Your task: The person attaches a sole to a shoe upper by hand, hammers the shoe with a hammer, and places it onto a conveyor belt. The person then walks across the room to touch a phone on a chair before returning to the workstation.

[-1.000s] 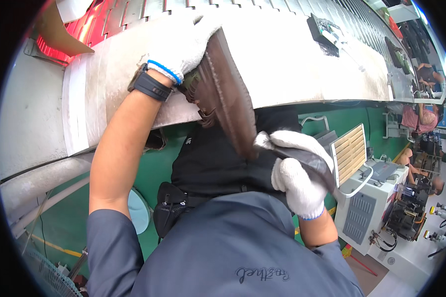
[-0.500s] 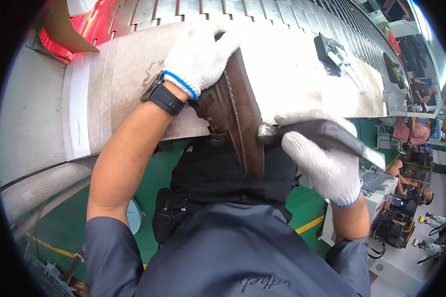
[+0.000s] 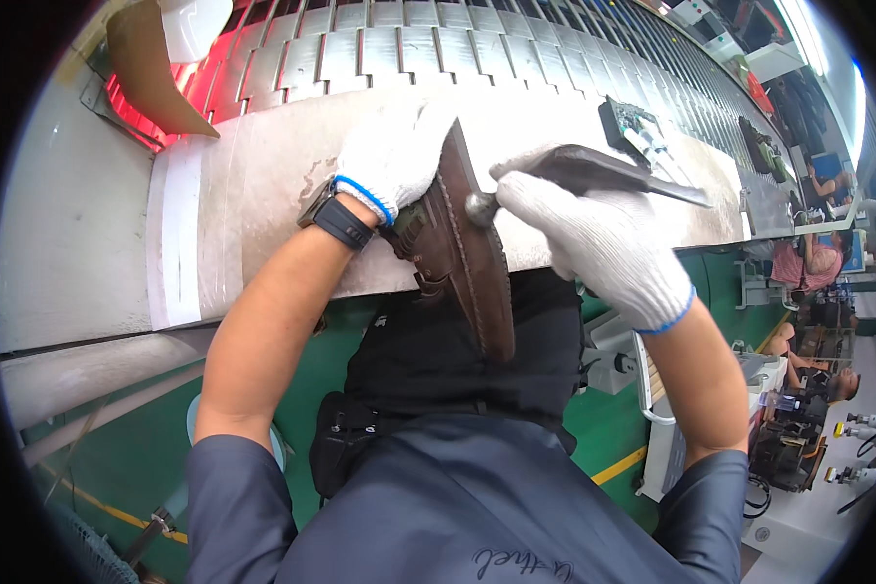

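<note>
A brown lace-up shoe (image 3: 465, 258) lies on its side over the table's near edge, its sole facing right and its toe toward me. My left hand (image 3: 394, 151), in a white knit glove, is closed around the heel end. In my right hand (image 3: 603, 234), also gloved, I grip a hammer (image 3: 574, 167) with a rounded metal head and a dark body ending in a flat tail. The hammer's round face is against or very close to the sole's edge; I cannot tell if it touches.
Behind the pale worktable (image 3: 263, 214) runs a slatted metal conveyor (image 3: 409, 54), glowing red at its left. A black box (image 3: 625, 127) with small tools stands at the table's back right. A curved brown board (image 3: 156, 73) is at the far left. Other people sit at the right.
My right hand has raised the hammer up the sole, away from the toe and toward the shoe's middle. The left hand still holds the heel end; the view has shifted slightly.
</note>
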Tool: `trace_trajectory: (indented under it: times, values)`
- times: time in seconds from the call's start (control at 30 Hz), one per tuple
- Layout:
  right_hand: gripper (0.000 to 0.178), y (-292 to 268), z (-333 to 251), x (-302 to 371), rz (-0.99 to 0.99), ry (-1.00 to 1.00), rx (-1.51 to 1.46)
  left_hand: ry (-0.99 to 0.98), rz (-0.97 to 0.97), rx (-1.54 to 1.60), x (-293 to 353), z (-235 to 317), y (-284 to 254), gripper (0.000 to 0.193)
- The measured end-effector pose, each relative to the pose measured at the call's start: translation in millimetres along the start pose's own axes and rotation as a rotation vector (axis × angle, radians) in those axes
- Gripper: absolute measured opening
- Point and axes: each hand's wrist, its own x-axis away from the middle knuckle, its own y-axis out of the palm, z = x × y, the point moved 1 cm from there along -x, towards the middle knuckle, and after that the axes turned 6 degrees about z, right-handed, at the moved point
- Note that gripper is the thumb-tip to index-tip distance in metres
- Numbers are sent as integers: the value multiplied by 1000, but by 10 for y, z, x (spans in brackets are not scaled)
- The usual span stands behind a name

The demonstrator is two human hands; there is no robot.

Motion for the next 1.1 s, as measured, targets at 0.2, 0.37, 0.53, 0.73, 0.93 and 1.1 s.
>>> trace_trajectory:
  times: [0.2, 0.37, 0.53, 0.73, 0.93, 1.1]
  values:
    - [36, -53, 77, -168, 290, 134, -515, -69, -90, -97, 52, -34, 53, 44]
    - [35, 8, 372, -319, 342, -209, -361, -109, -174, -77, -12, 30, 38, 45]
    - [29, 86, 155, -583, 151, 157, -441, -58, -31, -134, 96, -34, 117, 42]
    - [27, 137, 269, -745, 114, 233, -671, -33, 74, -121, -1, 101, 20, 39]
    - [40, -65, 321, -553, -69, 434, -774, -350, 52, 320, -37, 133, -237, 27]
    - [32, 157, 415, -233, 107, 248, -1134, -419, 269, 583, -464, 436, -718, 35]
